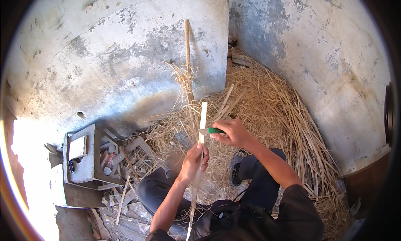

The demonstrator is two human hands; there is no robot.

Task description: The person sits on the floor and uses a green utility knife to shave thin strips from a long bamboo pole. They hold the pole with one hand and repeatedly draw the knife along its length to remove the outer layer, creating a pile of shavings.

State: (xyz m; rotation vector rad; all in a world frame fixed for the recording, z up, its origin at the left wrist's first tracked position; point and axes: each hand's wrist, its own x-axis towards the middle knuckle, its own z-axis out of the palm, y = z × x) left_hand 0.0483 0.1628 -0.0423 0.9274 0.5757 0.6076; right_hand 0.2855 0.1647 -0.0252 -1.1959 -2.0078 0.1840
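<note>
My left hand (193,163) is closed around a long, pale split strip (203,116) that looks like bamboo or cane. The strip stands nearly upright in view, its flat top end above my fingers and a thin tail running down over my lap. My right hand (235,133) grips the green handle (215,131) of a small knife. Its short blade (204,131) lies across the strip, just above my left hand. Whether the edge has cut into the strip cannot be made out.
Curly shavings (250,90) cover the floor around my feet. Long split strips (309,149) lie along the right wall. A stick (187,45) with shavings caught on it leans against the back wall. A wooden stool (83,153) lies on its side at left, with rubble beside it.
</note>
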